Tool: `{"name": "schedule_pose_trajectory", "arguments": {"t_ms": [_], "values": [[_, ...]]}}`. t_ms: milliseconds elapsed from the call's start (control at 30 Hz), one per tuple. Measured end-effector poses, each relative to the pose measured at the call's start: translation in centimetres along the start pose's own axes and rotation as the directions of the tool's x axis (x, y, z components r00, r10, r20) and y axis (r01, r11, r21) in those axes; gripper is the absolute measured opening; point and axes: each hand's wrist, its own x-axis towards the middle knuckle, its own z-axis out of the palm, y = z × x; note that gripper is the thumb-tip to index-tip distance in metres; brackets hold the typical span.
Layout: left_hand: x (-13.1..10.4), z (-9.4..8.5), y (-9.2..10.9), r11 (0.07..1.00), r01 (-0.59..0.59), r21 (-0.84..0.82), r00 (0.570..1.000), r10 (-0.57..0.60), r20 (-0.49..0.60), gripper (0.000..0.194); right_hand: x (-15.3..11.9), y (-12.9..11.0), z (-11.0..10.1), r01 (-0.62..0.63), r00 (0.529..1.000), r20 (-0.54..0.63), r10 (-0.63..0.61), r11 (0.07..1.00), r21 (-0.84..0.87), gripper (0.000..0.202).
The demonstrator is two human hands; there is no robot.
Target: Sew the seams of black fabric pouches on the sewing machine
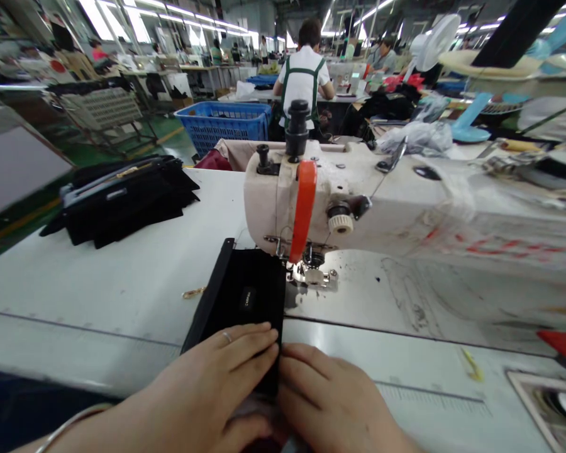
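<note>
Black rectangular fabric piece (252, 277) is lying beneath the white sewing machine (405, 214) — its edge near the metal presser foot (314, 275). The left hand (217, 371) is pressing it, fingers together (one ringed) — the right hand (330, 390) is holding its near edge, fingers together.

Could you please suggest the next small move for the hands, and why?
I would probably ease the black piece slightly forward: its right edge runs up beside the presser foot, and the left hand lies on top, guiding distance from that foot.
</note>
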Motion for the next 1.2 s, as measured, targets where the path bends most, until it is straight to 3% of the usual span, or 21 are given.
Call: {"name": "schedule_pose_trajectory", "arguments": {"t_ms": [67, 133, 267, 567, 767, 1033, 1200], "values": [[-1.1, 0.8, 1.0, 0.999, 0.004, -0.042, 0.99, -0.01, -0.142, 0.028, -0.7, -1.1, 0.4, -0.053, 0.997, -0.058, 0.053, 0.999, 0.013, 0.014], [-1.7, 2.0, 1.5, 0.989, 0.059, -0.137, 0.963, -0.093, -0.253, 0.025, -1.1, -2.0, 0.4, -0.1, 0.991, -0.084, 0.106, 0.993, 0.069, 0.024], [-2.3, 3.7, 1.8, 0.942, 0.138, -0.306, 0.922, -0.235, -0.307, 0.017, -1.4, -2.8, 0.0, -0.11, 0.985, -0.125, 0.122, 0.988, 0.104, 0.032], [-3.0, 4.0, 1.7, 0.948, 0.089, -0.307, 0.964, -0.16, -0.214, 0.028, -2.0, -3.6, 0.1, -0.216, 0.967, -0.111, 0.231, 0.967, 0.131, 0.021], [-3.0, 3.9, 1.9, 0.95, 0.072, -0.305, 0.956, -0.153, -0.25, 0.023, -2.0, -3.4, -0.1, -0.19, 0.976, -0.078, 0.203, 0.97, 0.15, 0.021], [-2.9, 3.9, 1.6, 0.948, 0.027, -0.317, 0.975, -0.095, -0.201, 0.024, -2.2, -3.4, 0.0, -0.163, 0.981, -0.078, 0.176, 0.974, 0.156, 0.021], [-3.1, 3.3, 1.5, 0.959, 0.002, -0.284, 0.987, -0.048, -0.155, 0.026, -2.0, -3.1, -0.5, -0.28, 0.95, -0.056, 0.307, 0.92, 0.275, 0.019]]}}
